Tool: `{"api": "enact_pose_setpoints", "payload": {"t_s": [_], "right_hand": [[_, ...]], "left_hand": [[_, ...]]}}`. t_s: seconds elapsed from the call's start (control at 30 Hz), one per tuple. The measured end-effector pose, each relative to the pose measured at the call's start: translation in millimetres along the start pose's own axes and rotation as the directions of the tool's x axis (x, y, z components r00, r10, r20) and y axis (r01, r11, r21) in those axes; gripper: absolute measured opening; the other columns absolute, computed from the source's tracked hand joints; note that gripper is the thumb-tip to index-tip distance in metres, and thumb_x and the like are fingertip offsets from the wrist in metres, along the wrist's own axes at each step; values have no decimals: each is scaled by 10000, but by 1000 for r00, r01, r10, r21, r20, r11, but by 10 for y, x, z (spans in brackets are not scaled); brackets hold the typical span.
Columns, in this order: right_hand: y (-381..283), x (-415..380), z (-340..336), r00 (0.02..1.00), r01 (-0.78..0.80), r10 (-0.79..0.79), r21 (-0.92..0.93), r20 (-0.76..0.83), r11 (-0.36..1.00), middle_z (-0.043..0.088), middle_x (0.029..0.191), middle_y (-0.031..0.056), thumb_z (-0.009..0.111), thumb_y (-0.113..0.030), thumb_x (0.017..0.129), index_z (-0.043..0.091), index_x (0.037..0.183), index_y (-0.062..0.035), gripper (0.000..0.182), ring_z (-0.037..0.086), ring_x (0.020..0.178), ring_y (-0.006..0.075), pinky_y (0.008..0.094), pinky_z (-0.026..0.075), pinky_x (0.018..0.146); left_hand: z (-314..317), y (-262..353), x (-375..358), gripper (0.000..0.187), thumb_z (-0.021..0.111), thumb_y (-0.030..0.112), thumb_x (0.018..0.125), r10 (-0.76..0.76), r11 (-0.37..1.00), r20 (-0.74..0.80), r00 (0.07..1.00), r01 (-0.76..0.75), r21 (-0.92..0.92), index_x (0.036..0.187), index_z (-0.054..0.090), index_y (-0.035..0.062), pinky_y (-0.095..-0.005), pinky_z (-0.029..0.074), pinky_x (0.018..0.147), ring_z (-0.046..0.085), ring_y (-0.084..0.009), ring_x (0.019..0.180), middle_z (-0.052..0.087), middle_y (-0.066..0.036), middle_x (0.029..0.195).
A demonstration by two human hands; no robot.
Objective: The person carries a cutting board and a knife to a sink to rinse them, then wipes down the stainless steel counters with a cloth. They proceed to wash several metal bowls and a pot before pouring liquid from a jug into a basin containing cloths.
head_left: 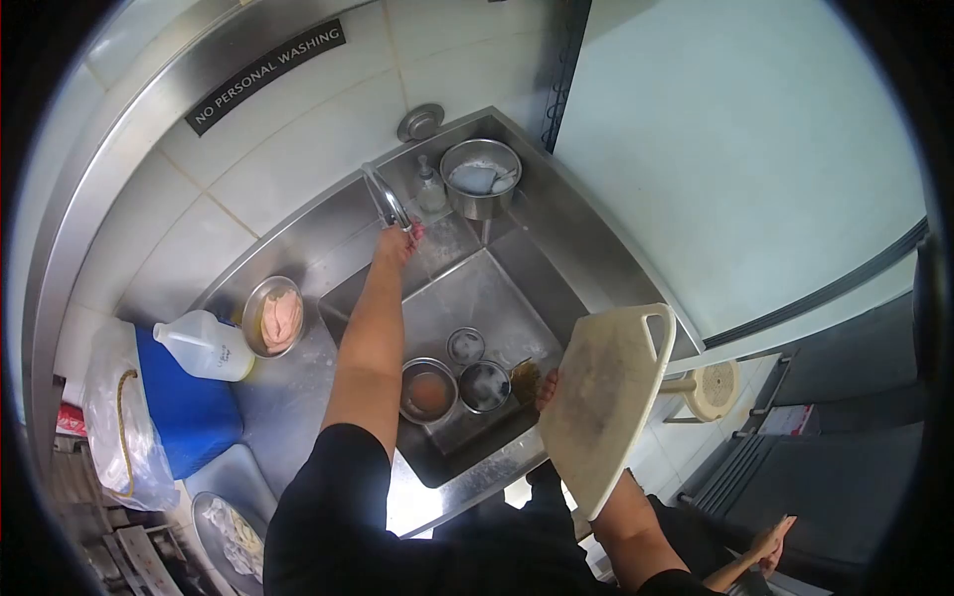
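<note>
In the head view, my only one, I have the left arm stretched far and nearly straight over the sink (487, 283), forearm running from the near edge up to the chrome faucet (383, 191) at the far side. The left hand (399, 244) is at the spout's lower end, fingers bent about it; I cannot tell whether they are closed on the metal or only beside it. The right arm comes in from the near right, bent, with its forearm passing behind the cutting board (604, 392). My right hand (547, 390) is mostly hidden by that board, but its fingers show hooked around the left edge, so I read it as clamped on it. The board stands tilted over the sink's near right side, its handle loop at the far right corner, its broad stained face turned toward the camera. That puts it well apart from the left hand, to the right and nearer. Between the two, low in the basin, sit three metal bowls (408, 387), grouped near and slightly right of the left hand. A soap bottle (430, 189) stands just right of the faucet, with a steel pot (479, 207) beside it.
</note>
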State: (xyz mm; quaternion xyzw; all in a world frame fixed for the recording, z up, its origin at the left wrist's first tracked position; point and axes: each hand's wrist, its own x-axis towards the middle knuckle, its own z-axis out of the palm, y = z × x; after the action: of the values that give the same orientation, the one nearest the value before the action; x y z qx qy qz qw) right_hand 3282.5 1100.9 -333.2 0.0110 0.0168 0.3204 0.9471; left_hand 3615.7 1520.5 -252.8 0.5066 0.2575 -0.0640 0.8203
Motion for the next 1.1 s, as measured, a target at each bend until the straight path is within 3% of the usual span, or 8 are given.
{"api": "enact_pose_setpoints", "payload": {"t_s": [0.37,0.5,0.63,0.73,0.77,0.83,0.9,1.1], "right_hand": [[37,102,206,995,95,-99,-120,-21,988,602,881,28,544,-518,978,587,1030,-108,416,621,789,241,441,490,735],[-130,313,-77,991,135,-134,-66,10,989,610,925,38,495,-524,1020,595,1097,-96,446,624,830,237,444,512,816],[209,813,1658,607,173,-566,-603,-558,779,610,1275,124,369,-632,1033,504,1382,-11,726,615,1135,271,401,505,974],[90,924,1634,350,40,-703,-740,-619,671,676,1239,190,335,-653,1038,596,1313,61,808,670,1095,310,384,503,989],[58,920,1608,312,-7,-746,-787,-588,617,682,1212,202,340,-645,1039,612,1279,74,805,673,1081,316,395,500,978],[80,860,1646,254,-115,-822,-859,-510,498,695,1159,227,351,-631,1042,644,1209,99,804,678,1052,329,417,495,955],[70,816,1677,235,-237,-898,-918,-373,319,697,1117,267,363,-579,1052,680,1157,57,718,663,1062,400,451,479,932],[27,478,1828,485,-356,-863,-934,-144,-43,676,1170,280,344,-556,1059,683,1163,-2,657,612,1152,451,438,465,980]], "left_hand": [[175,-56,-640,263,465,198,1042,23,978,-93,995,-3,210,1201,642,86,-332,527,594,696,-206,777,726,-79,1027],[260,-470,-1820,423,477,326,1060,-21,906,146,989,-43,420,1390,542,70,-442,492,984,584,-281,1242,607,-125,1378],[540,-122,-3487,795,490,636,1002,27,941,364,931,-147,306,1502,449,19,-464,200,1230,293,-288,1511,408,-120,1586],[480,115,-4219,832,475,668,994,72,976,679,730,-191,102,1502,448,9,-413,236,1210,336,-267,1481,452,-125,1548],[291,127,-4281,774,537,614,997,36,875,629,777,-328,355,1460,495,-5,-355,353,1126,478,-227,1353,559,-134,1435],[316,158,-4443,652,624,481,1004,-87,900,350,933,-77,430,1400,547,-31,-321,445,1002,578,-179,1182,644,-119,1302],[454,309,-4578,552,651,386,1007,-81,797,318,945,-130,590,1346,586,-46,-304,467,956,602,-160,1113,670,-110,1244],[572,147,-5008,349,620,250,1027,303,814,211,929,-368,449,1202,678,-46,-320,509,865,647,-138,964,732,-106,1077]]}}
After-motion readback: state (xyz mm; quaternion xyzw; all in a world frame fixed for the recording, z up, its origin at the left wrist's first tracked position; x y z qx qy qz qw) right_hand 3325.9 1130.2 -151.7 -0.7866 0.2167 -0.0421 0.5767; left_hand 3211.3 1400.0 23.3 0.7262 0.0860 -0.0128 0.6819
